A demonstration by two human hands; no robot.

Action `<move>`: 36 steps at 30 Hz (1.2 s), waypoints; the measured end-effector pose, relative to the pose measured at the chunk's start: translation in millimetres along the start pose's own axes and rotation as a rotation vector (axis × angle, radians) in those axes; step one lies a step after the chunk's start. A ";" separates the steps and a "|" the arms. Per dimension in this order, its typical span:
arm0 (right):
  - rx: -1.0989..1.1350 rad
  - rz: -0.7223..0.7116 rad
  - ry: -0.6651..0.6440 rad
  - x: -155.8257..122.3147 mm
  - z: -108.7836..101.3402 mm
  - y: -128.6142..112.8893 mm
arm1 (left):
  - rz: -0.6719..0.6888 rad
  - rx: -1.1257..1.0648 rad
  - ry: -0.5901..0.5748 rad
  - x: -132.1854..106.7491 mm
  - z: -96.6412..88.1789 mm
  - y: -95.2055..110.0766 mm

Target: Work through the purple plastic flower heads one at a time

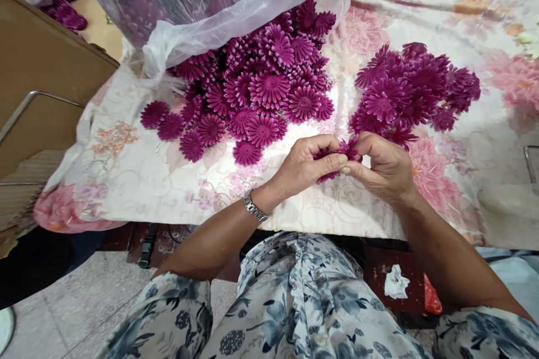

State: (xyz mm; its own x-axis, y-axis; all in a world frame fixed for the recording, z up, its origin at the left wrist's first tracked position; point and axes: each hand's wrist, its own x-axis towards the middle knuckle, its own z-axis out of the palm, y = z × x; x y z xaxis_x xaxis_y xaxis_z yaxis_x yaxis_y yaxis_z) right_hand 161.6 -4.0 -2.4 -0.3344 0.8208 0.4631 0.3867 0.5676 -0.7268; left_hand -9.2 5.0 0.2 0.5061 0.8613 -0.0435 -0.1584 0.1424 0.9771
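Observation:
My left hand and my right hand meet over the front of the cloth, thumbs almost touching. Between them they pinch a purple artificial flower head, its petals partly hidden by the fingers. Just beyond my right hand lies a heap of fuller purple flower heads. Left of it, a larger pile of flat, daisy-like purple flower pieces spills from the mouth of a clear plastic bag. A metal-banded watch is on my left wrist.
A floral cloth covers the table. At the left stands a brown cardboard box, with more purple pieces behind it. Below the table edge, a crumpled white tissue lies beside a red scrap.

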 end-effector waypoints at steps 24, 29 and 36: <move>0.392 0.398 -0.030 -0.7 -9.4 -1.8 | 0.149 0.203 0.127 1.2 2.0 -1.2; 0.477 0.439 -0.048 -0.1 -10.0 -0.3 | 0.130 0.331 0.101 -1.9 2.9 3.1; 0.289 0.371 -0.057 -1.2 -8.2 -0.6 | 0.140 0.432 0.097 -2.1 4.8 1.8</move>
State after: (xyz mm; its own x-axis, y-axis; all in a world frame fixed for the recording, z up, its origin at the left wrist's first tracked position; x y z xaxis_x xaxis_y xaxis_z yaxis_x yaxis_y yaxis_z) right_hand 168.8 -4.8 1.7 -0.2689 0.9554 0.1222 0.2369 0.1886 -0.9530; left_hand -6.5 1.2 3.0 0.4201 0.9023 0.0963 0.1585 -0.1774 0.9713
